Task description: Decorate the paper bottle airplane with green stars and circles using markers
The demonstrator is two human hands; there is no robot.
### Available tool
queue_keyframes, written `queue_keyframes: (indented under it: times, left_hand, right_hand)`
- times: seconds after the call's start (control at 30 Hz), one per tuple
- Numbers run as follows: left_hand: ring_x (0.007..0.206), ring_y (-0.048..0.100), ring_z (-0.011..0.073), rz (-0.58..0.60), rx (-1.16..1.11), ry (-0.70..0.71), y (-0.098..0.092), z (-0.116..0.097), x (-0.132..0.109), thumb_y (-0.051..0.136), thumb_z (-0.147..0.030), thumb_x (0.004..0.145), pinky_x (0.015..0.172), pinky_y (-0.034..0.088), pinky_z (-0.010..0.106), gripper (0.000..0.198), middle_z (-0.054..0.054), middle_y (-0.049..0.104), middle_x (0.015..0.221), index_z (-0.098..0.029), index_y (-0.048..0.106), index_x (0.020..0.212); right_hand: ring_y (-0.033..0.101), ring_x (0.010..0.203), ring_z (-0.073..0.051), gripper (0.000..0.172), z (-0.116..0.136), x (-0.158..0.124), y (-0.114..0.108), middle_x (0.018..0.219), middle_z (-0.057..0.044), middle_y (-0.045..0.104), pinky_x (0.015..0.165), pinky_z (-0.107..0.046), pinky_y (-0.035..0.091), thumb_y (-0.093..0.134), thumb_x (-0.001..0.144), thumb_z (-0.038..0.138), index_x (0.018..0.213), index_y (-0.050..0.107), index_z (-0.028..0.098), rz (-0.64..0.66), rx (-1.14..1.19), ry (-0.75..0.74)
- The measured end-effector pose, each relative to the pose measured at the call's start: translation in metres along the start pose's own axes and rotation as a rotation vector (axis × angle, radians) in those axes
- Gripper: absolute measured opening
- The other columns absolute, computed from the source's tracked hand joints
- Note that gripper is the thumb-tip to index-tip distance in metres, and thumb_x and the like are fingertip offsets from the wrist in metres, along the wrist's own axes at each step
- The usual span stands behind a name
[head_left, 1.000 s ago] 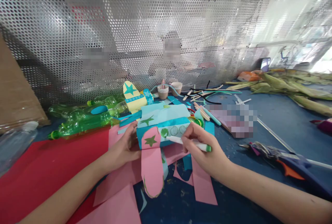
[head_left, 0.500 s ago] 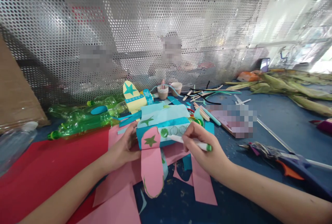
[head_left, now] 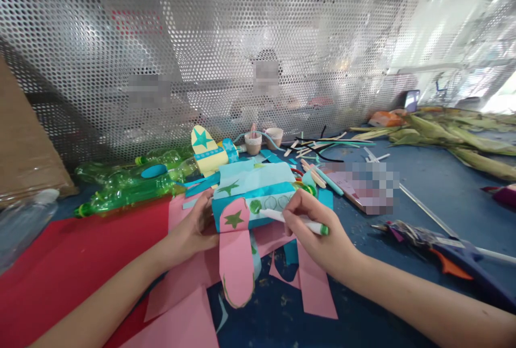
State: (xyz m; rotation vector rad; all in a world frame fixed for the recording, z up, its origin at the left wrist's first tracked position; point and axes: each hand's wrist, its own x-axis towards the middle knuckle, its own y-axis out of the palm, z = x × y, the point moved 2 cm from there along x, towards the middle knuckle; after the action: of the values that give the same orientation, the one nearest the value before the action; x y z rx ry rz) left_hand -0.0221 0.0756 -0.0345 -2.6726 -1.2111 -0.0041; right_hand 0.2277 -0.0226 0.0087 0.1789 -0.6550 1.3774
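My left hand (head_left: 195, 229) grips the left end of a blue paper-covered craft (head_left: 262, 176). On its front, a pale strip bears a green-filled circle and outlined circles. A pink rounded paper piece (head_left: 237, 267) with a green star hangs down from its left part. Pinched in my right hand (head_left: 308, 224) is a white marker (head_left: 314, 225) with a green end, its tip at the filled circle. A yellow paper piece (head_left: 207, 149) with a blue star stands behind the craft.
Green plastic bottles (head_left: 133, 189) lie left, above red paper (head_left: 88, 262). Two small cups (head_left: 253, 143) stand behind. To the right are a blurred phone-like object (head_left: 355, 186), a glue gun (head_left: 447, 254) and corn husks (head_left: 443, 138). Pink scraps (head_left: 316, 283) lie in front.
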Motion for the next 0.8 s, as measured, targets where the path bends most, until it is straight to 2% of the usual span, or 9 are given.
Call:
queue_keyframes:
  times: [0.17,0.4,0.57,0.8]
  left_hand:
    - [0.140,0.041,0.0370,-0.014,-0.024,-0.006,0.0001,-0.0003,0.0002,0.081,-0.033,0.077,0.110,0.040,0.056,0.091,0.013,0.036,0.157,-0.038,0.023,0.146]
    - [0.140,0.041,0.0365,-0.013,-0.013,-0.007,-0.0009,0.0012,-0.0002,0.081,-0.033,0.077,0.110,0.040,0.056,0.092,0.013,0.038,0.155,-0.038,0.021,0.146]
    - [0.139,0.043,0.0360,-0.015,-0.007,-0.001,-0.0012,-0.0001,0.0001,0.082,-0.030,0.076,0.109,0.042,0.054,0.088,0.012,0.040,0.154,-0.037,0.027,0.144]
    - [0.138,0.043,0.0360,-0.038,-0.004,0.006,-0.0007,0.0018,-0.0002,0.083,-0.034,0.075,0.109,0.043,0.054,0.085,0.010,0.042,0.153,-0.037,0.030,0.142]
  right_hand:
    - [0.046,0.054,-0.012,0.017,-0.0013,-0.0003,-0.0005,0.061,0.003,0.050,0.053,-0.025,0.037,0.049,0.086,0.020,0.069,0.047,0.022,-0.025,-0.006,0.007]
    - [0.046,0.054,-0.011,0.018,-0.0025,-0.0002,-0.0002,0.061,0.004,0.050,0.053,-0.025,0.037,0.049,0.087,0.019,0.070,0.047,0.022,-0.028,-0.006,0.009]
    - [0.046,0.054,-0.011,0.016,-0.0012,-0.0002,0.0004,0.061,0.004,0.050,0.053,-0.025,0.037,0.049,0.086,0.018,0.070,0.047,0.022,-0.012,0.001,0.013]
    - [0.046,0.055,-0.011,0.017,-0.0025,0.0002,0.0004,0.062,0.004,0.050,0.054,-0.025,0.037,0.049,0.087,0.019,0.071,0.046,0.022,-0.010,0.007,0.011]
